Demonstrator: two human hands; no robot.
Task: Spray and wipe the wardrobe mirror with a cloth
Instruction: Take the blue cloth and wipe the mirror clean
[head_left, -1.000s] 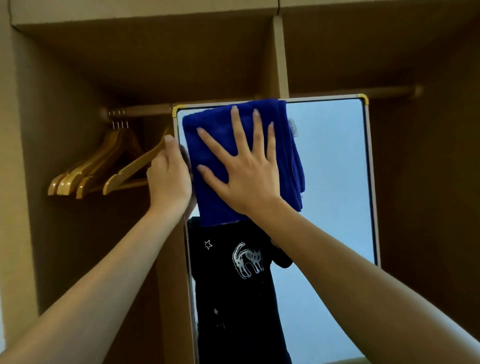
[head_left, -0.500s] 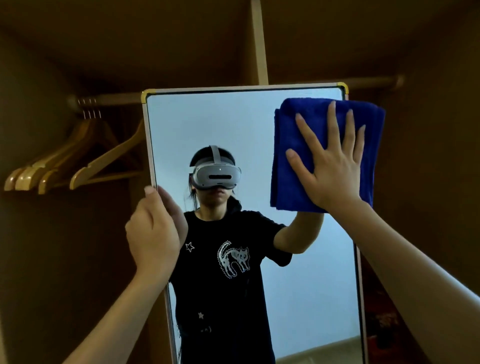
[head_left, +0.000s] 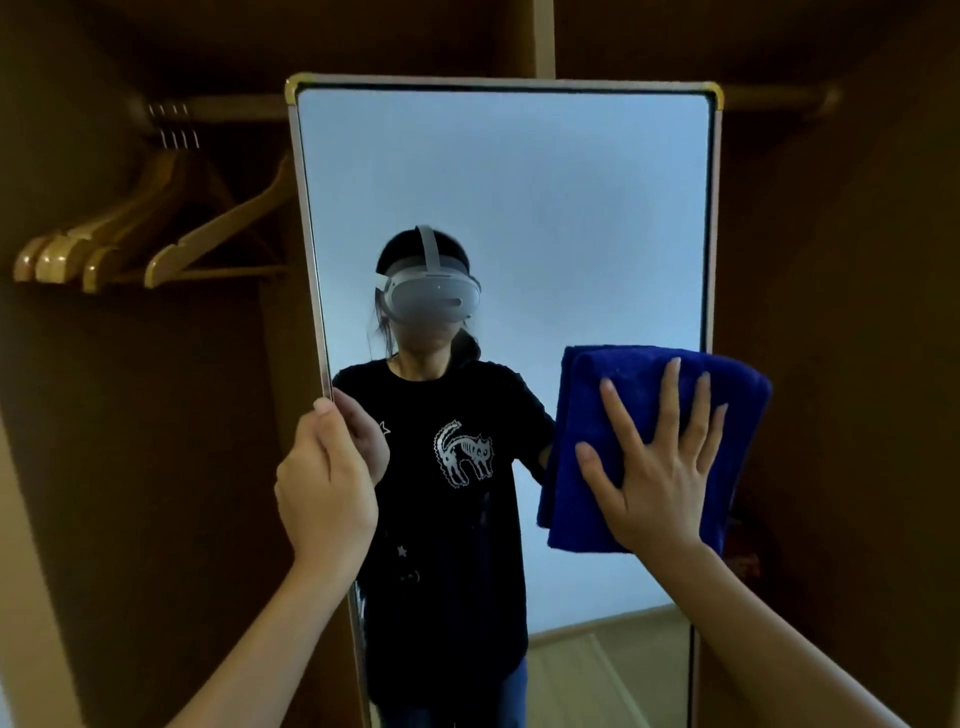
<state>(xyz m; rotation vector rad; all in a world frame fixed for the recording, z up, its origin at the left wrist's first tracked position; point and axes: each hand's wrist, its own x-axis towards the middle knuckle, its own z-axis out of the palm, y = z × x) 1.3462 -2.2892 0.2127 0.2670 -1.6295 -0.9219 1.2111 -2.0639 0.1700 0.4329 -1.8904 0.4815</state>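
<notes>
Your right hand (head_left: 660, 462) lies flat with fingers spread on the folded blue cloth (head_left: 649, 447), pressing it to the mirror (head_left: 519, 208) at its right edge, while your left hand (head_left: 324, 483) grips the left frame. The cloth looks soft and likely to bunch, so press with the whole palm. The glass looks slick and fragile; steady the mirror by its frame.

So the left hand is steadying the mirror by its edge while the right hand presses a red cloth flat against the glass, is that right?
Nearly. The cloth is blue, not red, as the head view shows. The rest holds: the left hand grips the mirror by its edge, and the right hand presses the cloth flat against the glass.
</notes>
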